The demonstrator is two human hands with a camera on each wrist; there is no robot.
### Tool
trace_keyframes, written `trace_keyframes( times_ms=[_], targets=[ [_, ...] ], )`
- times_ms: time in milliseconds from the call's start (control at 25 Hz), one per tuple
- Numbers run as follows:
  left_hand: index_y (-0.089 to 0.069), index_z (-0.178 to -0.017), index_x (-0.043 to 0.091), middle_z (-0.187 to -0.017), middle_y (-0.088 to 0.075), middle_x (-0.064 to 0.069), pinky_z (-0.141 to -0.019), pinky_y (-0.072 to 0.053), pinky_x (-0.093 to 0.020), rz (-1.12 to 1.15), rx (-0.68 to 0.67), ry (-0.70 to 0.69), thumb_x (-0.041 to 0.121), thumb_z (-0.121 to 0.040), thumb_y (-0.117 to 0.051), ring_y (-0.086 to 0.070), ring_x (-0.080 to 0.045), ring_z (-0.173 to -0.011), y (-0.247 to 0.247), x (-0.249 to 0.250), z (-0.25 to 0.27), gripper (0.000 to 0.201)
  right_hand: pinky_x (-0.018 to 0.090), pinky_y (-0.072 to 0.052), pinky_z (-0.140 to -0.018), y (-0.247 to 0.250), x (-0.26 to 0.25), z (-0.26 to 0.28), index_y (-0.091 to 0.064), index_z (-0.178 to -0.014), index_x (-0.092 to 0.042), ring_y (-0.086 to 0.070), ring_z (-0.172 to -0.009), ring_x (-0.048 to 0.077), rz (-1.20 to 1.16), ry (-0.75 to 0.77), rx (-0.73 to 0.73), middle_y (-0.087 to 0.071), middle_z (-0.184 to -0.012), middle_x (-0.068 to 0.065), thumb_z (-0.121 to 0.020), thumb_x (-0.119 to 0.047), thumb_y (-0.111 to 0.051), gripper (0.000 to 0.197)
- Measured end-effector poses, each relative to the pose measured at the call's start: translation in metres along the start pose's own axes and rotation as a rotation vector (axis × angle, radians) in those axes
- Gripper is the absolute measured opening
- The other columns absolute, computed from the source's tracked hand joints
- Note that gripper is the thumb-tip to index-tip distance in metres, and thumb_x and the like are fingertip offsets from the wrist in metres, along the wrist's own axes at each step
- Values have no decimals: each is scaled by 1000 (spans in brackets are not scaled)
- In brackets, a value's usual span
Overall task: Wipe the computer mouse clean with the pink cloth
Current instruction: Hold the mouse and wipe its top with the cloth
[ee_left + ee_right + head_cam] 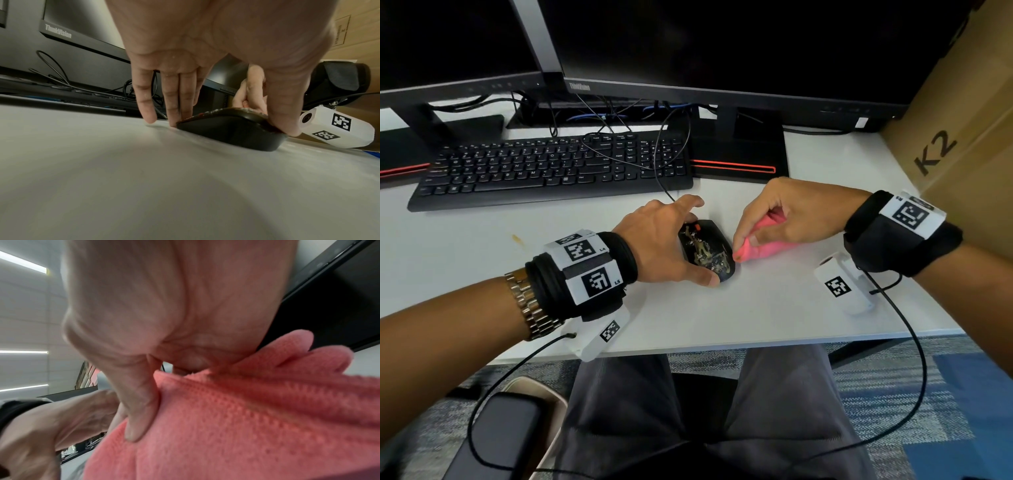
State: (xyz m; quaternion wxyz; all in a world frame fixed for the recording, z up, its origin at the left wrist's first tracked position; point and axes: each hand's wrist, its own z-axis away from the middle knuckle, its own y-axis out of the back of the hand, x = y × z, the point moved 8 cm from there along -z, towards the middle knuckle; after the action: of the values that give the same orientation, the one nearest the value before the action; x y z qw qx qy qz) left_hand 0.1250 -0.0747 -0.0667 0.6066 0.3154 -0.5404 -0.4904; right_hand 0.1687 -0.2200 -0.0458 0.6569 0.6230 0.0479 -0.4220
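Left hand [667,240] grips mouse [707,251] (black — smeared yellowish) | right hand [787,219] pinches pink cloth [760,248]

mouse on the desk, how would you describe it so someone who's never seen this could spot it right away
On the white desk, look just in front of the black keyboard's right end, between the person's two hands. The mouse is small, black and corded, held at its sides by the left hand. Unlike anything near it, its top is smeared with yellowish grime, and a pink cloth sits at its right edge.
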Motion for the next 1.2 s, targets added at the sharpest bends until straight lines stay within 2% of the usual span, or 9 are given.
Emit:
trace_keyframes(
  times_ms=[80,160,200,280,360,680,800,960,1200],
  targets=[
    [-25,-148,34,-139,-55,15,-103,-39,-35,0,0,0,70,-53,-78,-42,-18,-128,0,0,0,114,31,-58,-86,2,-4,3,-82,-110,-25,-75,-92,7,-12,17,-9,-81,-104,-14,-98,-11,-68,23],
    [-25,-148,34,-138,-55,15,-103,-39,-35,-3,2,-2,70,-53,-78,-42,-18,-128,1,0,0,114,24,-58,-65,14,-4,4,-81,-111,-18,-72,-72,0,-87,18,79,-80,-103,-10,-99,-7,-66,22],
    [-25,-148,34,-138,-56,15,-103,-40,-36,-3,3,-2,70,-53,-78,-42,-18,-128,1,0,0,114,20,-59,-67,19,-4,4,-80,-112,-15,-72,-74,-3,-115,22,126,-80,-104,-10,-99,-5,-66,22],
    [-25,-147,35,-139,-56,14,-104,-40,-36,-2,1,0,70,-53,-79,-43,-19,-128,0,0,0,115,25,-59,-91,22,-3,0,-80,-114,-17,-73,-99,-1,-108,39,178,-79,-109,-12,-98,-7,-67,22],
    [-25,-148,34,-139,-55,14,-104,-40,-36,-2,-5,1,70,-53,-78,-42,-19,-128,0,0,0,115,26,-56,-99,16,-2,-5,-80,-115,-19,-72,-109,4,-93,49,154,-79,-111,-12,-99,-9,-67,23],
    [-24,-148,34,-140,-55,13,-103,-41,-36,-4,-5,0,71,-52,-78,-42,-19,-129,0,0,0,116,38,-55,-98,2,-4,-6,-79,-114,-20,-73,-106,11,-43,57,9,-79,-110,-10,-101,-11,-64,22],
    [-25,-148,34,-139,-55,13,-103,-41,-36,-6,-3,-2,71,-52,-78,-43,-19,-128,-1,0,-1,115,17,-56,-87,12,-4,-6,-78,-114,-12,-73,-99,-1,-117,65,78,-79,-109,-6,-101,-5,-62,22],
    [-25,-147,34,-139,-56,13,-102,-41,-36,-11,-3,0,73,-51,-77,-44,-20,-127,-1,-1,-2,116,22,-53,-99,10,-5,-12,-79,-114,-18,-71,-107,3,-67,75,101,-79,-110,-13,-101,-9,-64,22],
    [-24,-146,35,-138,-56,13,-102,-42,-36,-19,-3,0,75,-48,-76,-44,-20,-127,-2,-2,-3,118,11,-49,-92,3,-17,-6,-80,-113,-25,-71,-103,-3,9,84,16,-79,-108,-18,-98,-17,-69,21]
  ],
)
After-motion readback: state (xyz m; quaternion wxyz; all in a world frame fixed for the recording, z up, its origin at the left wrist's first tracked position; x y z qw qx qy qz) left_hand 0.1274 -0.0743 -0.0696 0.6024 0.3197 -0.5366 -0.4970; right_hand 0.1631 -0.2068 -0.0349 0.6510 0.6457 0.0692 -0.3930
